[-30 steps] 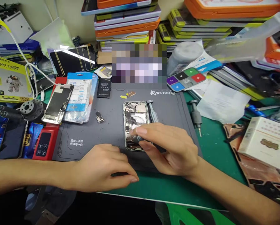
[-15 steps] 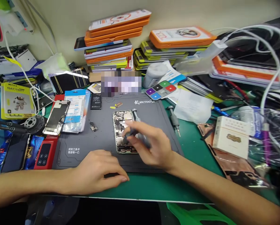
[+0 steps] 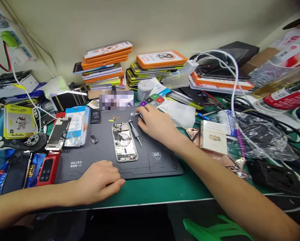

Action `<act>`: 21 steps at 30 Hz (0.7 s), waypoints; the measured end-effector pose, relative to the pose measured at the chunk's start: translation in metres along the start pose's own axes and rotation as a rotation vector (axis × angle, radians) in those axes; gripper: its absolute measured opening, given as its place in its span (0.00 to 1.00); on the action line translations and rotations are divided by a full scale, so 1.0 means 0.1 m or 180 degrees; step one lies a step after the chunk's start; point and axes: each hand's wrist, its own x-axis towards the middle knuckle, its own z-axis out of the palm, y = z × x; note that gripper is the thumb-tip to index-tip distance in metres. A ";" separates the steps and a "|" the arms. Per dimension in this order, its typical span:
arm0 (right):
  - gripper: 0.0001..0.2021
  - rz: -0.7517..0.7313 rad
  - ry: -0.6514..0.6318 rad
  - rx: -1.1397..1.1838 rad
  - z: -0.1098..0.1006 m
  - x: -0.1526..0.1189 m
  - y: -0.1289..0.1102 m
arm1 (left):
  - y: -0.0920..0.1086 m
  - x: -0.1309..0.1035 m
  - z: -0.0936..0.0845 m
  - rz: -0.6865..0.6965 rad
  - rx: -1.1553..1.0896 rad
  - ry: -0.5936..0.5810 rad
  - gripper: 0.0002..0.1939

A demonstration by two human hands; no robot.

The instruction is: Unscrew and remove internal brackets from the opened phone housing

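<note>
An opened phone (image 3: 125, 142) lies on the dark grey work mat (image 3: 139, 167), its inner parts and a round coil bare. A grey screwdriver (image 3: 135, 131) rests along its right side, tip towards me. My right hand (image 3: 156, 125) is at the mat's upper right, beside the coloured pad (image 3: 152, 99). Its fingers are curled over a dark object, mostly hidden, that I cannot make out. My left hand (image 3: 101, 180) rests loosely closed at the mat's front edge, with nothing visible in it. A small dark phone part (image 3: 94, 139) lies left of the phone.
A detached screen (image 3: 58, 134) and a red device (image 3: 48, 170) sit at the left. Behind the mat are a battery (image 3: 95, 116), a grey jar (image 3: 144, 89) and stacked orange boxes (image 3: 107, 52). A white box (image 3: 213, 138) and cables (image 3: 233, 87) crowd the right.
My right hand has moved from above the phone to the mat's upper right, uncovering the phone and the screwdriver beside it. The view has shifted right; my left hand stays put.
</note>
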 end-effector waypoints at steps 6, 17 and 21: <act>0.20 0.0470 -0.0099 -0.0332 -0.22 0.04 0.23 | -0.05 0.03 0.06 0.0374 0.0650 -0.0090 0.24; 0.16 0.0604 -0.0986 -0.0393 -0.24 0.05 0.67 | -0.23 0.10 -0.75 -0.0354 0.1475 -0.0001 0.16; 0.10 0.0436 -0.0871 -0.0172 -0.16 0.04 0.68 | -0.70 -0.05 -1.09 -0.0540 0.1467 0.0034 0.18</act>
